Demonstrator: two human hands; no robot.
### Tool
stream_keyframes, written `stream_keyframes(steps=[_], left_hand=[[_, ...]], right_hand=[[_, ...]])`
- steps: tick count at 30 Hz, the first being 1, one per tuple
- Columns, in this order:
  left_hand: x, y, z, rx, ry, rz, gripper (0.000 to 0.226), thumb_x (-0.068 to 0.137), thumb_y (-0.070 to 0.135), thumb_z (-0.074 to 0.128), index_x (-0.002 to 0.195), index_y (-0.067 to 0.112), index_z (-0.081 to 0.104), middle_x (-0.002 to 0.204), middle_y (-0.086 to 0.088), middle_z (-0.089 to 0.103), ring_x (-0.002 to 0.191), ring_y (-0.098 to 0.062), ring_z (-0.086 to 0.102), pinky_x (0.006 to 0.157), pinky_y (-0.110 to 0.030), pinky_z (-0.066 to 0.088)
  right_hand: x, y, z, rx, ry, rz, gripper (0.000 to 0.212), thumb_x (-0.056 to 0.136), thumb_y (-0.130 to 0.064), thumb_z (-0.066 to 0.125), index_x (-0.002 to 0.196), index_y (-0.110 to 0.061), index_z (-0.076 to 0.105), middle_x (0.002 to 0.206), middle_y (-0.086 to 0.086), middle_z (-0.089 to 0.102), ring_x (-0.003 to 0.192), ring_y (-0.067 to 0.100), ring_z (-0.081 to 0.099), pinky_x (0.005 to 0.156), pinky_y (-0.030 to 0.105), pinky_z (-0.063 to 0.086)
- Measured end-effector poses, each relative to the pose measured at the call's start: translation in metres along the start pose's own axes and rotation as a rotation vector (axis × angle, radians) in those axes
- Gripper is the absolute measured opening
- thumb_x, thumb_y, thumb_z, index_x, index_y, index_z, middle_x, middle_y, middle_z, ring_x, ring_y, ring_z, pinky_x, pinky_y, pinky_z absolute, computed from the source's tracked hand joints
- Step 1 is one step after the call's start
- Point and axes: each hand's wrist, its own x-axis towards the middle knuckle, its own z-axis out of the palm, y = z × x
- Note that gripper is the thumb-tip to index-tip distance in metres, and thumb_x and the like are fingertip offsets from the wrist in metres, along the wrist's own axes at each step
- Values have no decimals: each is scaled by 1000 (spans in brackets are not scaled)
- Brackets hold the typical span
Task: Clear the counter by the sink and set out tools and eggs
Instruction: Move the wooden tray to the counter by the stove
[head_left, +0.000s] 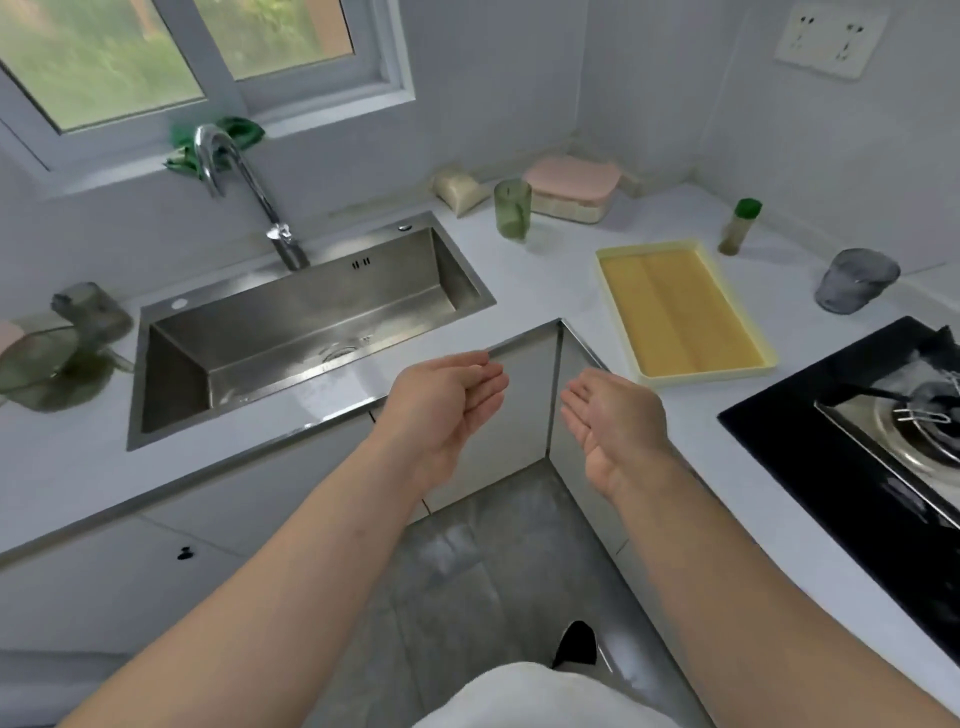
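White counter (561, 280) wraps the inner corner of a small kitchen, and we stand in its angle. Our 2 hands hover over the counter's edge. The left hand (447, 400) and right hand (613, 421) face each other palm to palm, fingers loose and slightly curled, holding nothing. We judge they are poised to choose a first item.

Just beyond the right hand a shallow yellow tray (649, 245) lies flat, likely the landing spot for what we set out. Behind it, by the wall, a green cup (511, 208), a pink-lidded box (571, 189) and a small bag (460, 189) stand near each other. A green-capped bottle (737, 226) and a grey glass (854, 280) sit farther right, toward the stove (857, 415).

Left of our hands lies the sink (322, 306), with greenish containers (67, 348) on the counter at its far side. We see 0 eggs and no tools, so they must come from elsewhere.
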Motion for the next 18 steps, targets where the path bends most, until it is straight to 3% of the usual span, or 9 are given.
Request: stream_keyframes(steps=[2,4,6,8,10,16,18], left_hand=[[28,11,24,13,-15,-17,23,98,-4,50,117,-4,64,107,-16,74,100,-24,73,92,-34,57],[53,18,40,2,-25,-22,23,98,-4,50,117,-3,64,106,-16,74,99,-23,74,92,-35,58],[79,24,59,0,-29,-42,24,98,-4,49,117,-3,63,106,-16,74,98,-24,74,92,-35,58],[99,27,72,7,-35,-70,23,98,-4,49,117,-4,63,106,-16,74,98,-24,74,92,-36,58],[121,32,86,19,-67,-94,23,99,-4,49,117,-4,63,107,-17,73,98,-25,74,92,-36,58],[206,49,124,86,-158,-174,26,99,-5,47,121,-7,62,111,-19,72,101,-27,72,94,-38,57],[238,54,137,141,-231,-203,27,99,-5,46,122,-7,61,112,-20,71,102,-27,72,93,-37,57]], right_hand=[[40,-20,-2,8,34,43,49,95,5,44,136,21,22,143,39,22,136,50,23,113,61,21],[72,-31,-7,32,87,100,46,95,3,44,135,21,31,138,41,39,132,51,40,113,57,31],[103,-41,-14,30,157,126,33,96,-1,46,123,17,50,104,28,63,103,38,64,106,45,47],[130,-42,-21,33,232,160,20,97,-4,47,110,6,58,88,11,56,89,26,58,94,38,53],[156,-42,-28,28,305,204,10,96,-4,47,100,-3,56,91,10,56,90,25,58,87,36,54],[220,-35,-42,13,507,336,15,93,-3,39,84,-7,52,83,10,48,87,26,51,98,43,50],[241,-35,-37,11,570,358,12,93,-5,39,89,-7,51,83,10,46,88,26,49,99,43,49]])
